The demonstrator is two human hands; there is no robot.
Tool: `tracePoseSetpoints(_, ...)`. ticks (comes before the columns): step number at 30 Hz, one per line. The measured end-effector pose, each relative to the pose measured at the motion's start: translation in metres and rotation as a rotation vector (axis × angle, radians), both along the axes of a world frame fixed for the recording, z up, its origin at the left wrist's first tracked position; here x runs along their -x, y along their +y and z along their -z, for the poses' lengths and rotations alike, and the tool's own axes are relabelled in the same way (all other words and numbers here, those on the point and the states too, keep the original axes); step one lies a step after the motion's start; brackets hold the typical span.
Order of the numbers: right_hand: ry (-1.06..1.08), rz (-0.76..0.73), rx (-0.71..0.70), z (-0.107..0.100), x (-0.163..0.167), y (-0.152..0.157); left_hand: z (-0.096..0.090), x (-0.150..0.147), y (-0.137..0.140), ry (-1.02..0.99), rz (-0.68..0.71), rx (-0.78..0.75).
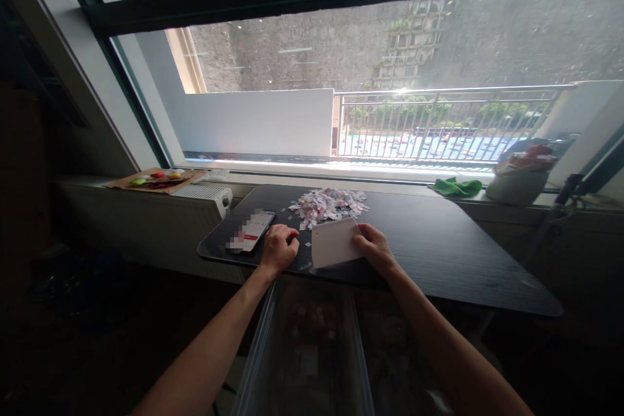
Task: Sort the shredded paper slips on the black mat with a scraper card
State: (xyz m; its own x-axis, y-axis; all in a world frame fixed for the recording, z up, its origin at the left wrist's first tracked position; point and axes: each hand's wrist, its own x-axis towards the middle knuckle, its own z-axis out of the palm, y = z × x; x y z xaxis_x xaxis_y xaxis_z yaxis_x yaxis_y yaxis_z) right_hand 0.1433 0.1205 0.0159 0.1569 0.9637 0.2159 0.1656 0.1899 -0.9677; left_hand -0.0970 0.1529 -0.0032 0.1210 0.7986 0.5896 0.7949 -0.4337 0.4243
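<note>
My right hand (376, 248) grips a blank white card (335, 244) by its right edge, thumb on the near face. The card is tilted up just over the near part of the table and has a small dark dot near its upper left corner. My left hand (279, 248) rests at the table's near edge beside a phone (253, 232). Its fingers are curled in, and whatever may be between them is hidden. Beyond both hands lies a heap of small pale pinkish paper pieces (329, 205). One loose piece (308, 244) lies between my left hand and the card.
The dark table (439, 240) stands against a window sill. Below its near edge is a clear plastic bin (358, 344). A green cloth (457, 187) and a pale pot (517, 182) sit at right on the sill. Left, a radiator (207, 198) stands near a board with colourful items (156, 179).
</note>
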Motion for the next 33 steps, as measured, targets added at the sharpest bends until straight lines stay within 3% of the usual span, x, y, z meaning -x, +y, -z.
tracePoseSetpoints(9, 0.001, -0.023, -0.033, 0.0000, 0.0003, -0.0010, 0.0015, 0.0001, 0.0009, 0.003, -0.004, -0.002)
tracePoseSetpoints(16, -0.003, -0.131, -0.034, 0.0000, 0.0004, -0.0034, 0.0006, 0.0002, 0.0001, -0.002, 0.001, -0.005)
tracePoseSetpoints(25, 0.078, -0.017, -0.050, 0.0058, 0.0014, 0.0045, 0.0018, 0.0009, 0.0013, -0.005, -0.004, 0.003)
tracePoseSetpoints(33, 0.094, -0.144, -0.044, 0.0016, 0.0036, -0.0010, 0.0023, 0.0013, 0.0021, 0.013, -0.002, 0.003)
